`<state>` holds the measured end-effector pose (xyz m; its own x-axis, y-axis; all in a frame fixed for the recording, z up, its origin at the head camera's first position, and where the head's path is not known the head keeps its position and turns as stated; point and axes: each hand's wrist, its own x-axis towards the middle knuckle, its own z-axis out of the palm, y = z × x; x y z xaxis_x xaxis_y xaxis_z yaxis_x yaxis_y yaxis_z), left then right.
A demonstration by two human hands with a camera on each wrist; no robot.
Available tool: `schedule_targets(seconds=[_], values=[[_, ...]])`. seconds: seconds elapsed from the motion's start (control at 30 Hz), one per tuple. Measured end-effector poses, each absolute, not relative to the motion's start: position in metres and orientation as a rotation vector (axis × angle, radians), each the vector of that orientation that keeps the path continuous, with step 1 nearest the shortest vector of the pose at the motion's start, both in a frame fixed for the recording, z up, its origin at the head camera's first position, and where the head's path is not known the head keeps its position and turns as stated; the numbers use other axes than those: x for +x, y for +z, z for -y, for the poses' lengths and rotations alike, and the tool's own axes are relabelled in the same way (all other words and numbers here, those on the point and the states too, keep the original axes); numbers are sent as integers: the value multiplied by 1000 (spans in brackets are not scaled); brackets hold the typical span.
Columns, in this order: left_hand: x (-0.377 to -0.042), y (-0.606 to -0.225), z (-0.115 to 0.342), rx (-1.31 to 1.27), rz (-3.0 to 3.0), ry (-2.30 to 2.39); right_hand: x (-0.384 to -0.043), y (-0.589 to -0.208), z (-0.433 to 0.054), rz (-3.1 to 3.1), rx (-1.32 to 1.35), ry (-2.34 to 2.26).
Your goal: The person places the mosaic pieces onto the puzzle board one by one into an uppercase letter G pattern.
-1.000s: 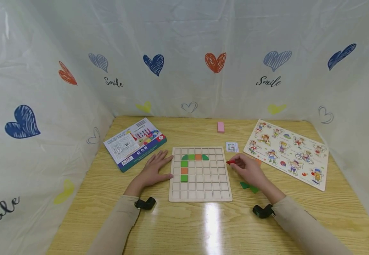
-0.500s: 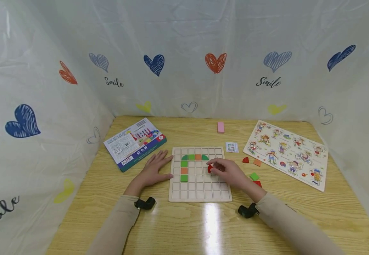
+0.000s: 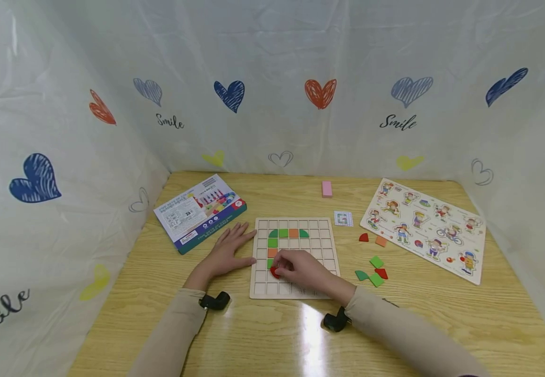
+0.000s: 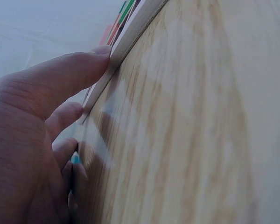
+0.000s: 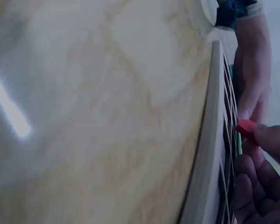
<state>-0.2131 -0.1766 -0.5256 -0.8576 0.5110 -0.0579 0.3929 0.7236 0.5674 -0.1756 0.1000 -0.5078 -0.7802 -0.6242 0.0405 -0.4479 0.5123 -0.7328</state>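
A square wooden grid board lies on the table, with green and orange square tiles and two dark green quarter-round tiles set in its cells. My right hand is over the board's lower left part, pinching a red quarter-round tile between thumb and fingers. In the right wrist view the red tile sticks out from the fingertips, close over the grid. My left hand lies flat with spread fingers at the board's left edge. Its thumb touches the board's side in the left wrist view.
Loose red, orange and green tiles lie right of the board. A small pattern card and a pink block are behind it. A picture puzzle board stands at right, a printed box at left.
My right hand has carried the red quarter-round tile leftward from beside the board's right edge to its lower left cells, uncovering loose tiles at right. The left hand stays in place.
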Motion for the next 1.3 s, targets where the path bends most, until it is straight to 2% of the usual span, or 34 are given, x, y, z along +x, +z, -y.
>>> schedule_targets(seconds=[0.9, 1.3], values=[[-216, -527, 177, 725, -2724, 811, -164, -511, -83, -2754, -971, -846], [-214, -526, 176, 718, -2724, 822, -160, -508, -102, -2750, -938, -935]])
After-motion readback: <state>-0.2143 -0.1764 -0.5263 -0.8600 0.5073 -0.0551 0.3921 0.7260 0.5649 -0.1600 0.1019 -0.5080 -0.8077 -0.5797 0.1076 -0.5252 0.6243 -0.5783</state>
